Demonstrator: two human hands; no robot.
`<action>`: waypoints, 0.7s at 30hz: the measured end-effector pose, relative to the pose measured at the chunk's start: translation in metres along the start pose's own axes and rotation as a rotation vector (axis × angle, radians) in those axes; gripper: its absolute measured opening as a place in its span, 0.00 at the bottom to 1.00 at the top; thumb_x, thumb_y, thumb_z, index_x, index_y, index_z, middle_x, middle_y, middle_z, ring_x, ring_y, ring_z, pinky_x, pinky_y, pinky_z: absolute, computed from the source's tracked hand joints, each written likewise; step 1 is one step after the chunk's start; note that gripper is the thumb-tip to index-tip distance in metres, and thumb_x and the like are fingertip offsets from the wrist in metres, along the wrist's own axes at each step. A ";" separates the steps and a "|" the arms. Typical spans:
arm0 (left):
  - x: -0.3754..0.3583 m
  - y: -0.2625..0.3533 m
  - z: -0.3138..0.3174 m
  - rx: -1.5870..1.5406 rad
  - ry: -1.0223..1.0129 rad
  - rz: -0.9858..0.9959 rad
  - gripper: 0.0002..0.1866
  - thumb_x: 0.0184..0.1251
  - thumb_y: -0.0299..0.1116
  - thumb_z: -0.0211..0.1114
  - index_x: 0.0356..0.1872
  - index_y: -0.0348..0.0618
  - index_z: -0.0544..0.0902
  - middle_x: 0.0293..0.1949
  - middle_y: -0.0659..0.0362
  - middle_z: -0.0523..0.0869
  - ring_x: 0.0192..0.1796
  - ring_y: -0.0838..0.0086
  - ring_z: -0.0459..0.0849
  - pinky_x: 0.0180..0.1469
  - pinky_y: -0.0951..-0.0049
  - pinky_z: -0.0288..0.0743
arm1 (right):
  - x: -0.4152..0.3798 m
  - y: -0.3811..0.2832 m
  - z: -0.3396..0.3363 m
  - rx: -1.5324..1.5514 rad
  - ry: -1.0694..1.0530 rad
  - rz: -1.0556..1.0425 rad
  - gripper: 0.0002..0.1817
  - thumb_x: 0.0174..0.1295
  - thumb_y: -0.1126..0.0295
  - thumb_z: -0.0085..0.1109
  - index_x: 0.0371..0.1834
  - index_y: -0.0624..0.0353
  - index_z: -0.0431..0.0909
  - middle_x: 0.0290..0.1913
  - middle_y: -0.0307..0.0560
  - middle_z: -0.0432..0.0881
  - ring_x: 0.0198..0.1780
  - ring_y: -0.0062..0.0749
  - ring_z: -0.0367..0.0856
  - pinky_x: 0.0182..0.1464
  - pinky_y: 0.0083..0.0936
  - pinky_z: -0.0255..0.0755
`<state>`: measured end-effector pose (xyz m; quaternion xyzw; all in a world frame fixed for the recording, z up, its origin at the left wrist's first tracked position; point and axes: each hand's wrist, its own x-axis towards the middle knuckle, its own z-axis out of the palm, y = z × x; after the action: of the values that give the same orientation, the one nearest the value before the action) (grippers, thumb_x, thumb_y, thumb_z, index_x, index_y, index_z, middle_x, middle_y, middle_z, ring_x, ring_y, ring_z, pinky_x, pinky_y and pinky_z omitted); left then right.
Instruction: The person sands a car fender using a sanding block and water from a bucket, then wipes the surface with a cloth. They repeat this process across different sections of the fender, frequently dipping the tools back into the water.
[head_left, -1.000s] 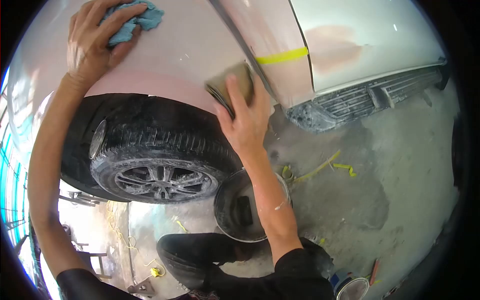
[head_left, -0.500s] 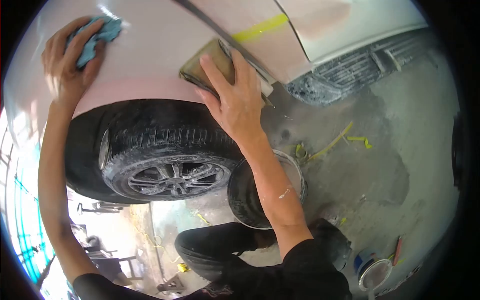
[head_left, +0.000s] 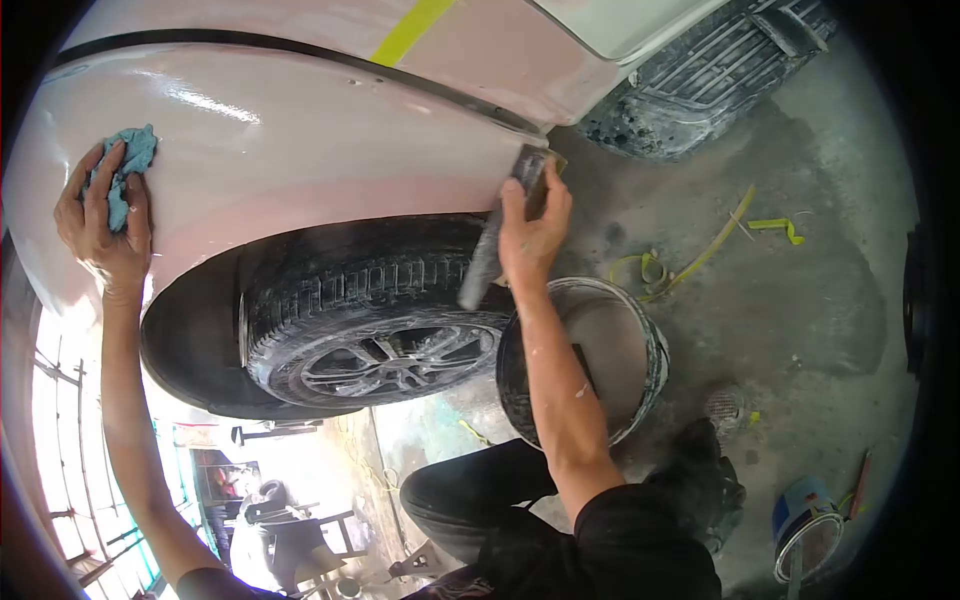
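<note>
Pressing crumpled blue cloth (head_left: 133, 165) against smooth, glossy curved panel (head_left: 290, 130).

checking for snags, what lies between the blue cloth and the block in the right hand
Only bare, whitish-pink car panel lies between the blue cloth and the block, in the head view.

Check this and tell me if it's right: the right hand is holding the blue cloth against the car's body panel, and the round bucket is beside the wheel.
Wrong hand: the head view shows the left hand holding the blue cloth against the body panel. The round bucket is beside the wheel.
</note>
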<state>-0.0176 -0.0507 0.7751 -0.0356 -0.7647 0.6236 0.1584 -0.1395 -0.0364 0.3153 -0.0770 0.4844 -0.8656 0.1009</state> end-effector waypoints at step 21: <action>-0.009 -0.013 0.003 -0.030 -0.039 0.035 0.18 0.67 0.28 0.71 0.58 0.45 0.89 0.58 0.53 0.90 0.60 0.61 0.84 0.62 0.61 0.72 | -0.021 -0.071 0.020 -0.015 0.128 0.116 0.31 0.66 0.60 0.72 0.67 0.65 0.74 0.55 0.63 0.78 0.60 0.55 0.76 0.64 0.47 0.70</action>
<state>-0.0079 -0.0582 0.7851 -0.0390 -0.7761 0.6154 0.1319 -0.1214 -0.0112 0.3850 0.0059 0.4998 -0.8579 0.1189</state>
